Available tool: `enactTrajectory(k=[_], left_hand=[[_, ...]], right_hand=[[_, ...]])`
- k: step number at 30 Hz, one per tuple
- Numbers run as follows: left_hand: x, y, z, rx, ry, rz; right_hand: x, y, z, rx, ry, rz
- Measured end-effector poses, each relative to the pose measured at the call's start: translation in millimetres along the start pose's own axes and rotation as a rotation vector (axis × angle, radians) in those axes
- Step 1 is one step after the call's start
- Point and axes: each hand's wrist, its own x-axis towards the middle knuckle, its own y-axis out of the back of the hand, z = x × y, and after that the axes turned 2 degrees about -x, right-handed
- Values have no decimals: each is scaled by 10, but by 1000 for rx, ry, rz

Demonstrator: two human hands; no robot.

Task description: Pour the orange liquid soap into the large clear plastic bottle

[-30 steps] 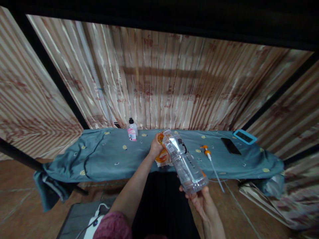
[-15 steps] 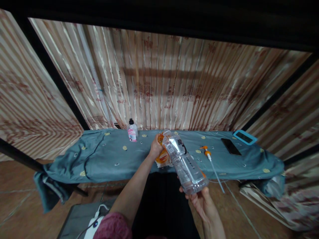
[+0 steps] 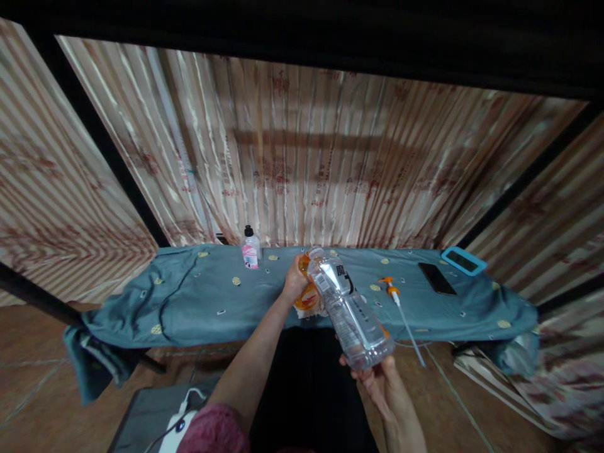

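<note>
Seen from above, a cloth-covered table draped in blue-grey fabric runs across the frame before striped curtains, with a small clear bottle bearing a black cap and pink label upright near the back edge, left of centre. Just right of it, at the middle of the front edge, the person's left hand is curled around the upper part of an orange bottle standing on the table, fingers closed on it. Directly over that bottle's mouth tilts the neck of a large clear plastic bottle, uncapped and angled down toward the table, its base held up off the front edge in the right hand, whose fingers cup the bottom from below, partly wrapped round it. Further right on the cloth lies an orange-and-white pump head with its long dip tube trailing over the front edge. Beyond it, toward the back right corner, a black phone lies flat beside a blue-rimmed device. Below the table's left end, on the floor, sits a grey case with a white cable
</note>
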Motion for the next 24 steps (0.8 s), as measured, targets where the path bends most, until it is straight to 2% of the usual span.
enactTrajectory(k=[2, 4, 6, 10, 12, 17, 24], left_hand=[[7, -3, -11, -2, -1, 2], [13, -5, -23, -5, 0, 5], [15, -6, -32, -9, 0, 5], [5, -7, -28, -21, 0, 6], [-2, -8, -14, -24, 2, 9], [-8, -5, 28, -23, 13, 19], [-13, -7, 27, -33, 15, 18]], right_hand=[[12, 69, 26, -4, 21, -72], [17, 89, 34, 1, 41, -82], [12, 50, 19, -4, 23, -60], [-15, -121, -49, 10, -12, 144], [-30, -192, -84, 9, -36, 193], [-36, -253, -121, 11, -52, 230], [-8, -155, -40, 4, -18, 190]])
